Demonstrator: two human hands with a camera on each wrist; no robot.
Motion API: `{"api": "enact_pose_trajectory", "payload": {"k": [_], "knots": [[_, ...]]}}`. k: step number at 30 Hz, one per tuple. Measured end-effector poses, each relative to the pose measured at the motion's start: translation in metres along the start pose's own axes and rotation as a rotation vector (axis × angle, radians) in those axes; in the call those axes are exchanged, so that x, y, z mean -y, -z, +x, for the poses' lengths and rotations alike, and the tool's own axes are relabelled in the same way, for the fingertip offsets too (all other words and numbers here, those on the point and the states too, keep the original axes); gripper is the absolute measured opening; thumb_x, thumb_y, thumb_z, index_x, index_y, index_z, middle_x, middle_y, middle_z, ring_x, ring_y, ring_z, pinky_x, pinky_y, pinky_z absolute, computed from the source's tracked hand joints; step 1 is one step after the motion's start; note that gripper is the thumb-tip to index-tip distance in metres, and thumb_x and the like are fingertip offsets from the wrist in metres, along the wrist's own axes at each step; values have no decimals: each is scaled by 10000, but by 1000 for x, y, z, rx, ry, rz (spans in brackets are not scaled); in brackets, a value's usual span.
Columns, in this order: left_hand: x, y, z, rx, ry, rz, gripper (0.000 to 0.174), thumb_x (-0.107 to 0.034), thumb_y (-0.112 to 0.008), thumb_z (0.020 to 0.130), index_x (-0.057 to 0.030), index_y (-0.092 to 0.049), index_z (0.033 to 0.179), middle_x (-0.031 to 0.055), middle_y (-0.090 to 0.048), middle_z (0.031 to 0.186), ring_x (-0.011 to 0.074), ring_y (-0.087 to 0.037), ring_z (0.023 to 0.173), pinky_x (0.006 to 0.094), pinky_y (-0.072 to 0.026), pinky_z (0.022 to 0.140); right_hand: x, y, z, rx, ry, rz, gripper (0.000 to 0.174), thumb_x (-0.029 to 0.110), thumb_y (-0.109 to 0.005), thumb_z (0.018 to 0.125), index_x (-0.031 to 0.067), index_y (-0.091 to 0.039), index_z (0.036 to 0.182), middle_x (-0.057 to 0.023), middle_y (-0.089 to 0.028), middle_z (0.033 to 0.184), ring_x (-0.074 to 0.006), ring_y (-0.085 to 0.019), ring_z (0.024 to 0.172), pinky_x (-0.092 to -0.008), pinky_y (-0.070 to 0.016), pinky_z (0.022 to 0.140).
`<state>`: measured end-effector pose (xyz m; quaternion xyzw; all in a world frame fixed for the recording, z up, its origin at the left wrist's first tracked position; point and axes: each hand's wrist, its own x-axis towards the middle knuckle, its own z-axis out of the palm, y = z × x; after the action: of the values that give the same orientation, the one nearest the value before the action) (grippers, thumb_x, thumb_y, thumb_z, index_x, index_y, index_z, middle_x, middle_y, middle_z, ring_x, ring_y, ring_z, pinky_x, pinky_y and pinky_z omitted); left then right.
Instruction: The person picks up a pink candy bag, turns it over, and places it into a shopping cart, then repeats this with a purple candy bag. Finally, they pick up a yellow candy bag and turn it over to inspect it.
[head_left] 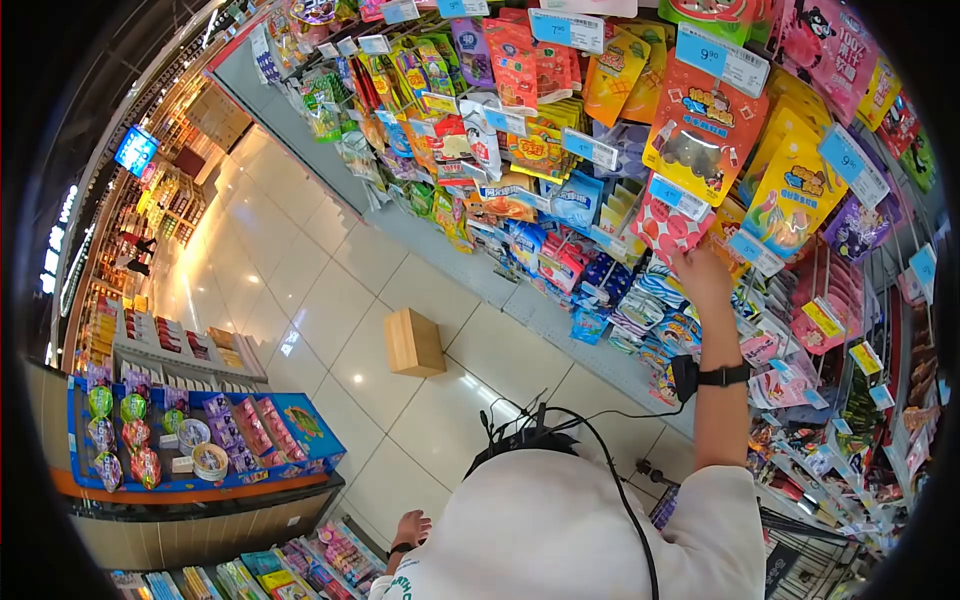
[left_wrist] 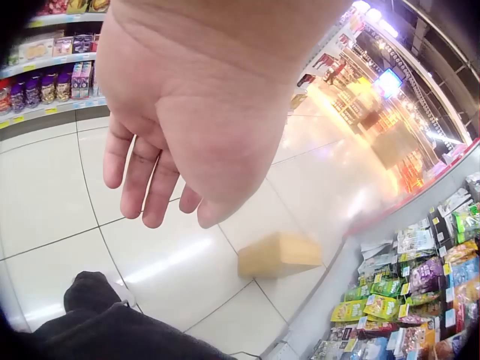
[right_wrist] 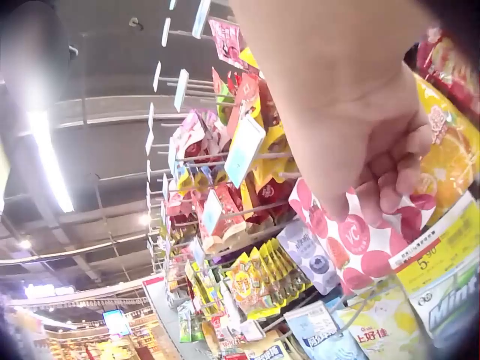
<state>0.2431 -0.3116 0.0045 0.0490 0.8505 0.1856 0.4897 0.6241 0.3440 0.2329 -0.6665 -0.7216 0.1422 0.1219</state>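
The right hand (head_left: 703,280) reaches up to the hanging snack rack and pinches the lower part of a white bag with red-pink dots (head_left: 672,225). From the right wrist view, the hand (right_wrist: 360,150) has its fingers curled at the top edge of that dotted bag (right_wrist: 356,236), with a blueberry bag (right_wrist: 309,255) beside it. The left hand (head_left: 413,528) hangs low beside the body, holding nothing; in the left wrist view the hand (left_wrist: 187,127) shows loosely bent fingers above the floor.
A wooden block-shaped stool (head_left: 414,342) stands on the tiled floor near the rack. At the left is a blue-edged candy display (head_left: 322,432). Price tags (head_left: 590,148) stick out from the rack hooks around the right hand. A shopping cart (head_left: 815,550) is at lower right.
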Motion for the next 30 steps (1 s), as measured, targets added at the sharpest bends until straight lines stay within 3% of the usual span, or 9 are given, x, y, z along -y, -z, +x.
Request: {"api": "enact_pose_trajectory", "payload": {"k": [5, 8, 10, 11, 13, 21, 25, 27, 30], "knots": [[-11, -9, 13, 2, -17, 4, 352, -284, -481, 907, -85, -498, 1197, 107, -639, 948, 224, -594, 818, 369, -476, 678, 12, 11, -23, 98, 7, 28, 459, 469, -515, 852, 44, -684, 817, -146, -663, 793, -328, -639, 760, -444, -488, 656], [-21, -14, 14, 17, -95, 36, 350, -281, -481, 903, -83, -510, 1190, 101, -643, 942, 225, -600, 808, 373, -484, 679, 35, 4, -30, 20, 212, 236, 348, 393, -549, 856, 78, -666, 947, -126, -663, 778, -318, -640, 759, -438, -488, 667], [-29, -16, 18, 34, -173, 96, 347, -280, -480, 902, -82, -519, 1184, 99, -645, 939, 225, -603, 803, 376, -486, 679, 44, 4, -19, 34, 229, 309, 368, 356, -583, 854, 100, -578, 1119, -119, -671, 940, -322, -635, 834, -413, -488, 699], [-37, -19, 24, 29, -38, -79, 342, -281, -477, 903, -80, -527, 1176, 101, -646, 943, 224, -604, 800, 377, -488, 679, 43, -2, -9, 28, 226, 311, 368, 356, -583, 854, 100, -578, 1119, -119, -671, 940, -322, -635, 834, -413, -488, 699], [-49, -24, 31, 28, 92, -245, 338, -281, -475, 904, -79, -536, 1168, 102, -647, 947, 224, -606, 797, 378, -489, 679, 38, -18, 10, -385, 383, 183, 373, 309, -574, 857, 154, -535, 1194, -111, -660, 949, -321, -634, 826, -433, -502, 705], [-84, -17, 53, 49, 131, -160, 316, -269, -471, 915, -72, -553, 1147, 100, -651, 960, 219, -618, 789, 362, -500, 695, 25, -35, 48, -218, 180, 0, 362, 388, -575, 842, 142, -589, 1107, -140, -634, 1009, -311, -633, 836, -437, -528, 668], [-105, -3, 72, 128, 27, -60, 306, -272, -472, 915, -66, -563, 1123, 103, -651, 964, 222, -620, 802, 373, -503, 706, 25, -38, 58, -383, 193, 11, 383, 410, -570, 843, 155, -588, 1128, -130, -619, 1065, -308, -632, 857, -432, -531, 678], [-115, 3, 84, 121, -60, 108, 301, -272, -465, 918, -67, -564, 1114, 101, -653, 960, 219, -626, 802, 373, -507, 685, 25, -38, 64, -226, 172, 133, 401, 447, -553, 861, 191, -561, 1169, -57, -622, 1115, -304, -589, 1022, -439, -498, 804], [-136, 17, 112, 177, -157, 253, 305, -280, -462, 916, -69, -565, 1111, 95, -655, 955, 219, -631, 795, 377, -507, 685, 41, -36, 54, -472, 155, -71, 357, 396, -579, 850, 179, -582, 1133, -51, -622, 1102, -313, -590, 1010, -427, -492, 811]]}}
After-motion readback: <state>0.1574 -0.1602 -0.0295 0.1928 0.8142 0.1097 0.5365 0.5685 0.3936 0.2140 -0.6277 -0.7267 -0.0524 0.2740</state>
